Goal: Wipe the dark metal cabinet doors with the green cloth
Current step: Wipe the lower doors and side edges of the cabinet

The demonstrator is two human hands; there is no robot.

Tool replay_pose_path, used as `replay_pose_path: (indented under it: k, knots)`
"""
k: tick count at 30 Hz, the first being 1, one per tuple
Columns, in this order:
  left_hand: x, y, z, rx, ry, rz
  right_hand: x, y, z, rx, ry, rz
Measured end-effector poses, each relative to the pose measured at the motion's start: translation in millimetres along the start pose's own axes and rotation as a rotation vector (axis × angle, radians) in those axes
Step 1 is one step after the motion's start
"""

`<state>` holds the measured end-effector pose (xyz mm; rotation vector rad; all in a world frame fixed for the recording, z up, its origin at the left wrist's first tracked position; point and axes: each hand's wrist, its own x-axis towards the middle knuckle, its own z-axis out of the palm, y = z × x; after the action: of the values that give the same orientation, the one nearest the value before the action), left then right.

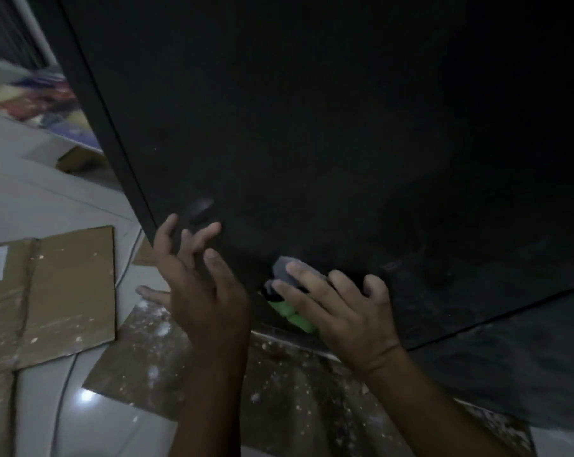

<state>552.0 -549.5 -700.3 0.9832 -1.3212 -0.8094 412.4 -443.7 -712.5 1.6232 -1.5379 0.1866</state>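
The dark metal cabinet door (312, 127) fills most of the view, seen from close up. Near its lower edge my right hand (338, 308) presses the green cloth (295, 315) flat against the door, fingers spread; a grey part of the cloth sticks out past the fingertips. My left hand (199, 278) hovers by the door's lower left corner with fingers loosely spread, holding nothing; whether its fingertips touch the door I cannot tell. A small oval recess (198, 209) sits on the door just above that hand. A second dark panel (509, 357) lies at lower right.
Flattened cardboard sheets (54, 291) speckled with white lie on the pale tiled floor (31, 199). A thin cable (127, 268) runs across the floor. Blurred colourful items (38, 100) and a small box (77, 159) sit far left.
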Motion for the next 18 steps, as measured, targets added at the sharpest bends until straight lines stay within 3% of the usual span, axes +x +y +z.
replay_pose_path:
  k: [3, 8, 14, 18]
  knots:
    - [4, -3, -2, -0.055, -0.021, -0.08, -5, 17, -13, 0.015, 0.059, 0.096]
    - [7, -7, 2, -0.011, -0.164, -0.079, 48, 18, -19, 0.002, 0.31, 0.284]
    - [5, -9, 1, -0.074, -0.147, -0.102, 79, -1, -17, 0.008, 0.179, 0.082]
    - [1, -3, 12, 0.016, -0.118, -0.071, 81, 30, -46, -0.021, 0.34, 0.322]
